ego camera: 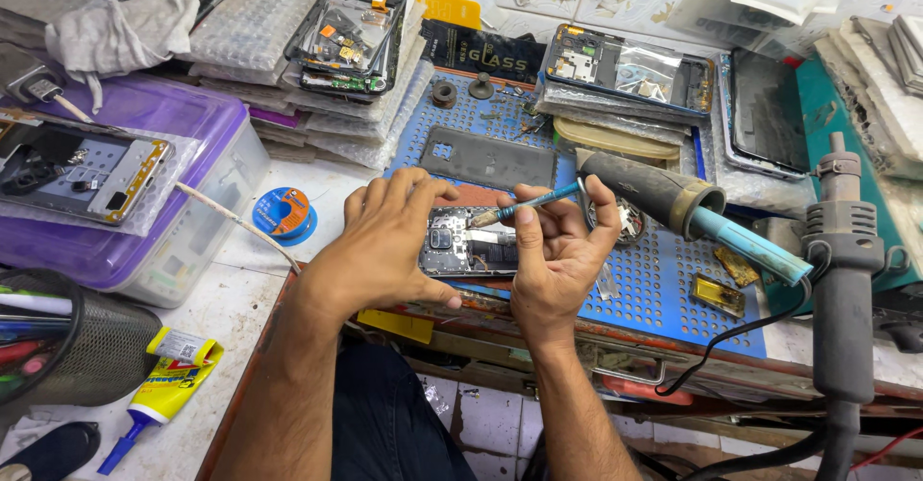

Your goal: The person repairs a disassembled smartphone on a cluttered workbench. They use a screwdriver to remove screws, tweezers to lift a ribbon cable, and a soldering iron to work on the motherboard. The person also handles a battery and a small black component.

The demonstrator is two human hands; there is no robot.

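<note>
Right hand (556, 250) closed in a pinch grip on a thin teal tool (527, 205), tip angled down-left onto an opened phone (468, 243). Left hand (389, 243) curled over the phone's left side, fingers on its top edge, thumb along the bottom edge, gripping it flat. Phone lying on a blue perforated mat (663, 279) near the front of the table (240, 289), back cover off: dark board, round camera lens at upper left, metal shields and a black block to the right, partly hidden by both hands.

Just behind the phone, a grey back cover (488, 160) flat on the mat. To the right, a soldering iron (683, 207), dark handle with a teal end, slanted across the mat, close to the right fingers. Farther right, a hot-air gun (844, 250) upright, cable trailing down. Small brass-coloured piece (717, 295) on the mat near the iron.

Left of the hands, a solder spool (286, 214), blue and orange, on the table. Beyond it, a purple-lidded box (183, 202) carrying another stripped phone (82, 169). At the near-left corner, a mesh pen cup (82, 351) and a yellow glue tube (168, 385). At the back, stacks of bubble-wrapped phones (351, 29) crowding the mat's far edge.
</note>
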